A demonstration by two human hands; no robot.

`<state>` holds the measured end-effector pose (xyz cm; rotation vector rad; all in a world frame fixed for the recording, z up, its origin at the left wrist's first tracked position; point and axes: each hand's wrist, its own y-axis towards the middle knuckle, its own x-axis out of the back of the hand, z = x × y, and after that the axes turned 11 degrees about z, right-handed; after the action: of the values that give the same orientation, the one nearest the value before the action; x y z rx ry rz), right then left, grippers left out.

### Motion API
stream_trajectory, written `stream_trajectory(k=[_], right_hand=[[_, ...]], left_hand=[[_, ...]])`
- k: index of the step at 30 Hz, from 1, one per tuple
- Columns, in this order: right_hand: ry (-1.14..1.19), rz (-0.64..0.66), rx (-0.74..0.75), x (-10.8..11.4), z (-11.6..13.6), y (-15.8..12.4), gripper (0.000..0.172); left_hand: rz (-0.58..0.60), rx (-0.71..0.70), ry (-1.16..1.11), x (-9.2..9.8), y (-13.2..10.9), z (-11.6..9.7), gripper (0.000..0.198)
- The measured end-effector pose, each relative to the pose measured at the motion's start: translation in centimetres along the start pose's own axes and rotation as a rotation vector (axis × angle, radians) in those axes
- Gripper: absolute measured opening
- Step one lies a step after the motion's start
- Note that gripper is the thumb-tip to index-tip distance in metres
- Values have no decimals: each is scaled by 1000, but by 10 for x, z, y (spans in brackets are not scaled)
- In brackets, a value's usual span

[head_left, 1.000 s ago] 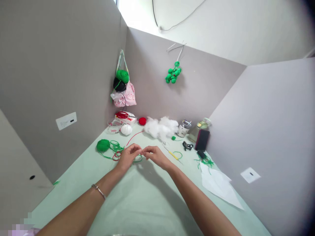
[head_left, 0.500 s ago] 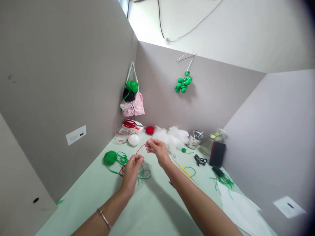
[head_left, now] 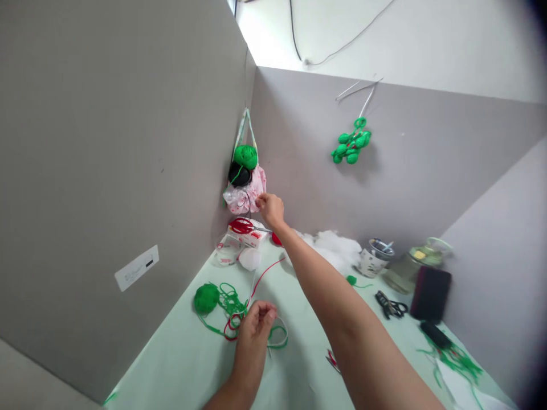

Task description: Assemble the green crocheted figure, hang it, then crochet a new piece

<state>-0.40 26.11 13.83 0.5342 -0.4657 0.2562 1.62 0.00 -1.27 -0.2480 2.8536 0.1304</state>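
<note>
My left hand (head_left: 256, 327) is low over the table, fingers curled together on red yarn (head_left: 265, 274). That strand rises to the right and passes out of sight behind my right forearm. A thin white strand (head_left: 253, 285) also runs up from near this hand. My right hand (head_left: 270, 209) reaches far forward in front of a pink bag (head_left: 239, 201), thumb and fingers pinched; what they hold is too small to make out. Beside my left hand lie a green yarn ball (head_left: 206, 298) and tangled green yarn (head_left: 231, 298). A red ball (head_left: 277, 239) shows partly behind my right arm.
Red-handled scissors (head_left: 242, 226) rest on a white box behind a white yarn ball (head_left: 249, 259). White stuffing (head_left: 335, 250), a pen cup (head_left: 375, 259), a jug (head_left: 401, 279) and black scissors (head_left: 391, 306) stand or lie rightward. Green knitted balls (head_left: 352, 145) hang on the back panel.
My right hand has moved forward and up, away from my left hand, to the bag. The red strand between the hands now trails toward the back. The view has turned left.
</note>
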Motion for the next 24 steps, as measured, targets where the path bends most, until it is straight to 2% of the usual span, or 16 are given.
stream_trajectory(k=[2, 4, 7, 9, 15, 18, 21, 24], right_hand=[[-10, 38, -5, -1, -9, -1, 14], [4, 62, 0, 6, -15, -7, 19], [26, 84, -20, 32, -22, -27, 32], [13, 101, -60, 55, -27, -51, 32], [-196, 192, -238, 140, -50, -158, 23], [-385, 259, -370, 172, -65, -216, 22], [-574, 318, -498, 184, -81, -272, 33], [-695, 352, -561, 178, -91, -318, 36]], left_hand=[[-1, 4, 9, 0, 0, -1, 28], [2, 6, 24, 0, -2, -3, 27], [11, 4, 50, 0, -4, -7, 27], [17, 6, 60, 1, -5, -11, 27], [38, 7, 81, 4, -7, -17, 28], [57, -9, 116, 4, -7, -12, 33], [90, -19, 180, 3, -8, -7, 35], [150, -32, 255, 2, -12, -6, 35]])
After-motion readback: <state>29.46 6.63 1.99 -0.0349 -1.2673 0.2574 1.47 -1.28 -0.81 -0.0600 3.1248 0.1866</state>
